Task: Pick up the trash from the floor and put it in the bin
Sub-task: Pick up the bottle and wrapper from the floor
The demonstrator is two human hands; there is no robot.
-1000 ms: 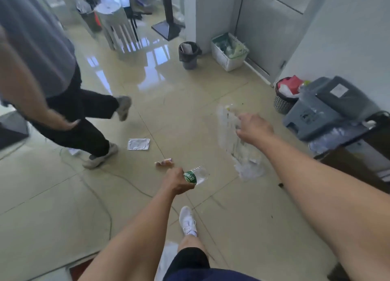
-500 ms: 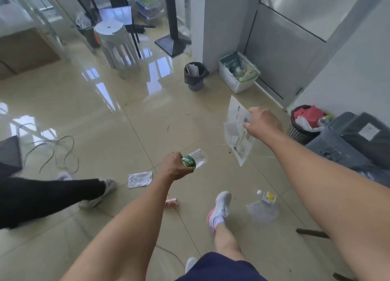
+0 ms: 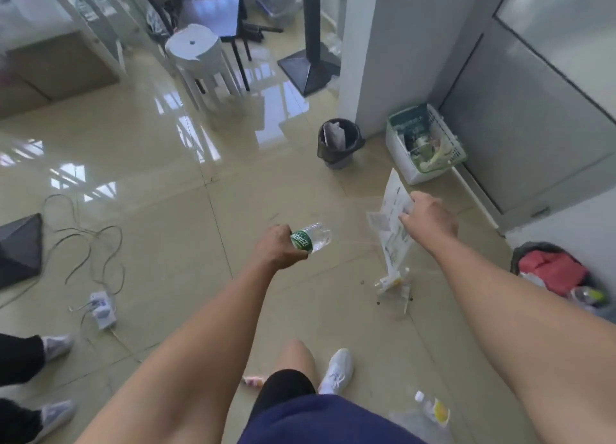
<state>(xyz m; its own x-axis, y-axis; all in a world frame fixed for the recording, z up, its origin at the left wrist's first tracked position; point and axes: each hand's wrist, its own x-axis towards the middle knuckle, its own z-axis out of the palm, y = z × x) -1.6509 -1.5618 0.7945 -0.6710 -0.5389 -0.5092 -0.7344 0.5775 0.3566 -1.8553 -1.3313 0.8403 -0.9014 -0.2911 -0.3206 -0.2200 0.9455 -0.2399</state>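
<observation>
My left hand (image 3: 278, 247) is closed around a clear plastic bottle (image 3: 313, 237) with a green label, held out over the tiled floor. My right hand (image 3: 430, 218) grips a clear printed plastic bag (image 3: 391, 217) that hangs down from it. A small dark bin (image 3: 338, 142) with a black liner and paper inside stands ahead by the white pillar. On the floor lie a clear bag with a yellow-capped bottle (image 3: 430, 410) near my feet, a small pink wrapper (image 3: 251, 381), and a small bottle (image 3: 388, 282) under the hanging bag.
A white basket (image 3: 423, 143) with clutter sits right of the bin. A dark mesh bin (image 3: 553, 270) with red trash stands at the right wall. A power strip (image 3: 101, 312) and cables lie left. Another person's feet (image 3: 55, 347) show at the lower left. A white stool (image 3: 200, 57) stands behind.
I have walked forward toward the small dark bin; it is nearer now. Both hands still hold the bottle and the bag. The other person has slipped to the left edge.
</observation>
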